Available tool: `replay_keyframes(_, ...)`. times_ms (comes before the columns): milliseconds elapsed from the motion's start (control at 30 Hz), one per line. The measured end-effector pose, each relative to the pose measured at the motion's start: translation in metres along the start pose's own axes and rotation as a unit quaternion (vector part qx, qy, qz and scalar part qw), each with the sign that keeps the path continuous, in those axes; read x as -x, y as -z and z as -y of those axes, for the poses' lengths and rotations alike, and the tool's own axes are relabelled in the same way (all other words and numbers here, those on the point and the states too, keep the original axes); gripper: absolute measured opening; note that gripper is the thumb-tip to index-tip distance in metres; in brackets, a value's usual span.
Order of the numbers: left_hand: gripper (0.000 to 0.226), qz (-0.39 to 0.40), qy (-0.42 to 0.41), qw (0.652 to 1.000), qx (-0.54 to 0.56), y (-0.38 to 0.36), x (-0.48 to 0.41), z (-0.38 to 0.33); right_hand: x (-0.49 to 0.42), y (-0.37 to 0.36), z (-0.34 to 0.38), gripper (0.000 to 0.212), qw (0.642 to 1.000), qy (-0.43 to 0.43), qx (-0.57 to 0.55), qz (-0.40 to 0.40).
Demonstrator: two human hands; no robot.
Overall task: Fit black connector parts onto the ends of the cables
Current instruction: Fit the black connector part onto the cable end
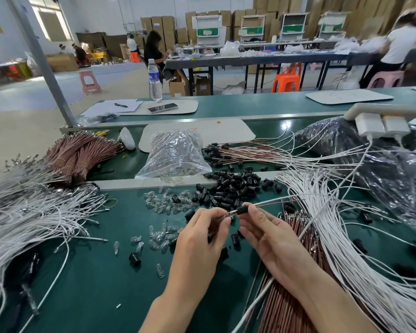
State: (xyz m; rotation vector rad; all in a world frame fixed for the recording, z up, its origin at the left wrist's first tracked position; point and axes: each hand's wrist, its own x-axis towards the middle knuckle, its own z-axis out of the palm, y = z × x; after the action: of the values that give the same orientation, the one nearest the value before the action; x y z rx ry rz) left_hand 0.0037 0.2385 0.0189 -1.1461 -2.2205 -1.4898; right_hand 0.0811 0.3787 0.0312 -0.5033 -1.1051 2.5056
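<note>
Black connector part [244, 209] sits pinched between thumb and forefinger of our right hand [264, 233], and it seems to be threaded on the thin cable [276, 202] that runs away up and to the right; our left hand [203, 228] pinches the cable's metal tip [229, 216] just in front of the part's mouth. We judge we are mid-fit: the part is on the cable but the tip is not yet seated inside it. The next move calls for keeping tip and bore in line and drawing the two together with a small, firm push, since the metal looks thin enough to bend. Just beyond our fingers lies the heap of black parts [228, 188], and left of it a scatter of clear bulbs [159, 201] on the green bench mat [94, 272]. Brown cables [291, 301] lie under our right forearm, white cables [351, 241] fan out beside them, and more white strands [22, 212] crowd the left. Nothing blocks the hands, though the strands near the right wrist could snag the held cable as we pull
</note>
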Motion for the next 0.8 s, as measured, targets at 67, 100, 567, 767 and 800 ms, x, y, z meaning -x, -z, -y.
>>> replay_keyframes(67,0.007,0.003,-0.004,1.000,0.004,-0.001,0.000,0.000,0.001,-0.002,-0.001,0.021,1.000,-0.003,0.017,0.010)
replay_keyframes(100,0.008,0.005,-0.006,1.000,0.005,-0.001,0.000,0.000,0.001,-0.003,-0.001,0.021,1.000,-0.003,0.027,0.015)
replay_keyframes(567,0.020,-0.009,0.016,0.997,0.079,-0.008,0.001,0.007,0.005,-0.005,-0.003,0.024,0.997,-0.015,0.071,0.026)
replay_keyframes(767,0.015,0.009,0.045,0.996,0.071,-0.004,-0.002,0.011,0.004,-0.005,-0.005,0.018,0.995,0.073,0.070,-0.023)
replay_keyframes(800,0.018,0.020,0.058,0.996,0.070,-0.005,0.000,0.011,0.004,-0.005,-0.006,0.017,0.993,0.082,0.081,-0.030)
